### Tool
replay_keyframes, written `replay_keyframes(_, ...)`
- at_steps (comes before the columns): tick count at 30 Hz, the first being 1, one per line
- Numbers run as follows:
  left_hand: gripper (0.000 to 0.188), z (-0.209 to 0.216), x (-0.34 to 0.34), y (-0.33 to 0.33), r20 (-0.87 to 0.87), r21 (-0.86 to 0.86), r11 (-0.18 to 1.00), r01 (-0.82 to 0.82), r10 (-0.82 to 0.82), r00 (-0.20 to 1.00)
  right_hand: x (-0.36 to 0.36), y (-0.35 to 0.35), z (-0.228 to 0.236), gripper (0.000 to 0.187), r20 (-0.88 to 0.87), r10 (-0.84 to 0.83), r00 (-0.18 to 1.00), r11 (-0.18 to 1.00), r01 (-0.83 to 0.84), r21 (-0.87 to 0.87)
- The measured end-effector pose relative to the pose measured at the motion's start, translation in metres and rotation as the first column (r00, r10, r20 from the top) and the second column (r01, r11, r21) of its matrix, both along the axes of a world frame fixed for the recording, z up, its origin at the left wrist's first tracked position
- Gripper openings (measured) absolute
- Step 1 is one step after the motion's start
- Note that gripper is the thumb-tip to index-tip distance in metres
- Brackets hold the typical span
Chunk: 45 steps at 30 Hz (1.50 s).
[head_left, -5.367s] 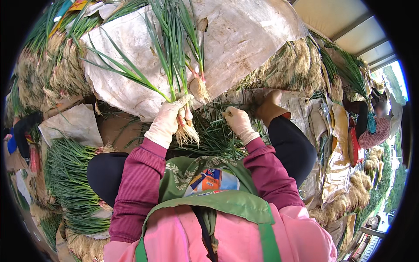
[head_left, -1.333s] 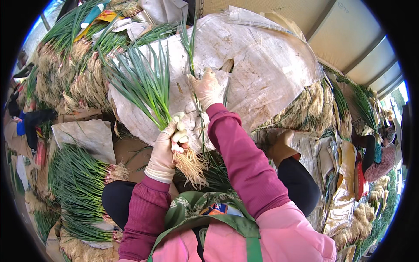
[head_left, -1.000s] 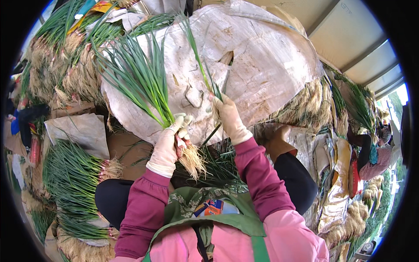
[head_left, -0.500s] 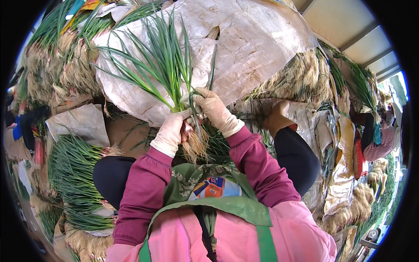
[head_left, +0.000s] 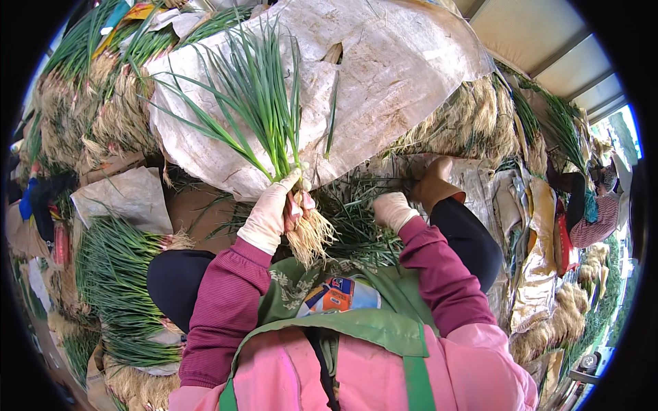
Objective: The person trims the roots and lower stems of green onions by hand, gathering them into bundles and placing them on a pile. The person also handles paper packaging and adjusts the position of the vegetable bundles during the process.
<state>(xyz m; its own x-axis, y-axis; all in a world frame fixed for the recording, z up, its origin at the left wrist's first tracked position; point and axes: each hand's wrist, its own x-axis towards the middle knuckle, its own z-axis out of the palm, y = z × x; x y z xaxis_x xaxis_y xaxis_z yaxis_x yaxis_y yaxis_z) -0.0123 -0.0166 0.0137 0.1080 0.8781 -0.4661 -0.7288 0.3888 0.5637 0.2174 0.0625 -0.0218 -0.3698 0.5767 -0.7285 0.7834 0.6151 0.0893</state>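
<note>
My left hand (head_left: 266,211), in a pale glove, is closed round a bunch of spring onions (head_left: 274,116) just above the bulbs. The green leaves fan up and away over a dirty white sack sheet (head_left: 397,75); the pinkish bulbs and straw-coloured roots (head_left: 308,233) hang toward my apron. Off to the right, my gloved right hand (head_left: 395,211) is curled above loose green leaf scraps (head_left: 349,209). Its fingertips are hidden, and I cannot make out anything in them. One loose green leaf (head_left: 333,120) lies on the sheet.
Stacked spring onions (head_left: 127,288) lie at my left under a white sack piece (head_left: 123,198). More root-ends (head_left: 473,127) are piled at the far right, and bundles (head_left: 103,103) at the far left. My bent knees flank the work area. A brown boot (head_left: 436,185) stands right.
My right hand has let go of the bunch and moved right and down, over the leaf scraps. My left hand keeps holding the spring onions in nearly the same place.
</note>
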Motion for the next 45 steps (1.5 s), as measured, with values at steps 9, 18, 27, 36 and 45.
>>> replay_keyframes(9,0.025,0.016,0.005,-0.003,-0.076,-0.083,0.996,0.038,-0.044,0.996,-0.124,0.015,0.035,0.032,-0.74,-0.658,-0.137,0.734,0.101,-0.671)
replay_keyframes(18,0.028,0.017,0.015,0.0,-0.197,-0.049,0.998,0.028,-0.037,0.98,-0.122,0.01,0.06,0.018,-0.723,0.233,0.651,0.775,0.325,0.542)
replay_keyframes(27,0.023,0.046,0.015,-0.008,0.106,0.058,0.998,-0.007,0.001,0.994,0.029,0.037,-0.034,0.028,-0.667,0.021,0.745,0.792,0.394,0.466)
replay_keyframes(36,0.02,0.051,0.013,0.008,0.342,0.327,0.945,-0.004,-0.115,0.933,-0.021,-0.036,0.03,0.05,-0.688,-0.719,-0.095,0.679,0.117,-0.725)
replay_keyframes(45,0.029,0.113,0.038,-0.024,0.338,0.36,0.921,-0.151,0.023,0.941,0.004,-0.093,0.027,0.049,-0.932,-0.258,0.253,0.961,0.169,-0.22)
